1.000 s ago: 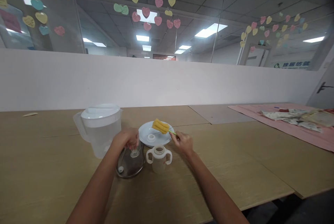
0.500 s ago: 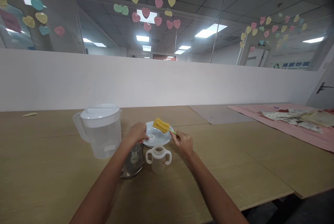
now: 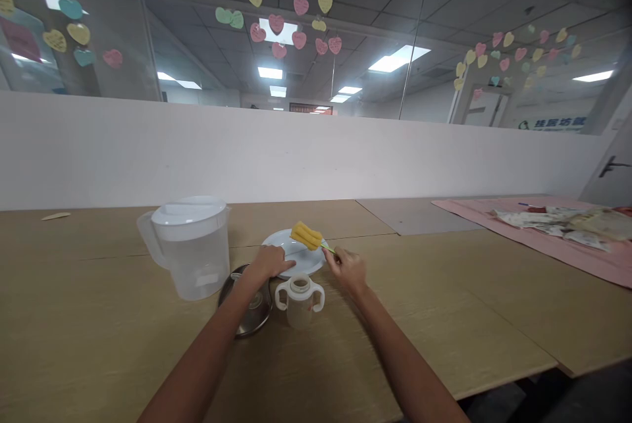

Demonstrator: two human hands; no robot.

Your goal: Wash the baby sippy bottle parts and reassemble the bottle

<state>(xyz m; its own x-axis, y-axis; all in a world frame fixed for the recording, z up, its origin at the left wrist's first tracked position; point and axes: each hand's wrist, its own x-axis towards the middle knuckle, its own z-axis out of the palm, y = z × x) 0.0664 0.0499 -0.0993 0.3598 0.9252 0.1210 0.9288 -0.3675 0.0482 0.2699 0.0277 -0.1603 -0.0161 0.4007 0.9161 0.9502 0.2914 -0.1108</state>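
Note:
My right hand (image 3: 347,268) is closed on the thin green handle of a yellow sponge brush (image 3: 307,236), which it holds over a white plate (image 3: 309,258). My left hand (image 3: 269,262) rests on the plate's near left edge with its fingers curled down. They cover the spot where a small white ring lay. A translucent two-handled cup (image 3: 299,298) stands just in front of the plate, between my hands. A round metal dish (image 3: 245,310) lies to the left of the cup, partly under my left forearm.
A clear plastic pitcher (image 3: 190,247) with a white lid stands left of the plate. A white partition wall (image 3: 316,153) runs along the back of the wooden table (image 3: 99,344). A pink cloth (image 3: 553,239) with papers on it lies at the far right.
My left hand has left the metal dish and moved right and forward onto the plate, covering the white ring. My right hand and the brush have stayed nearly still.

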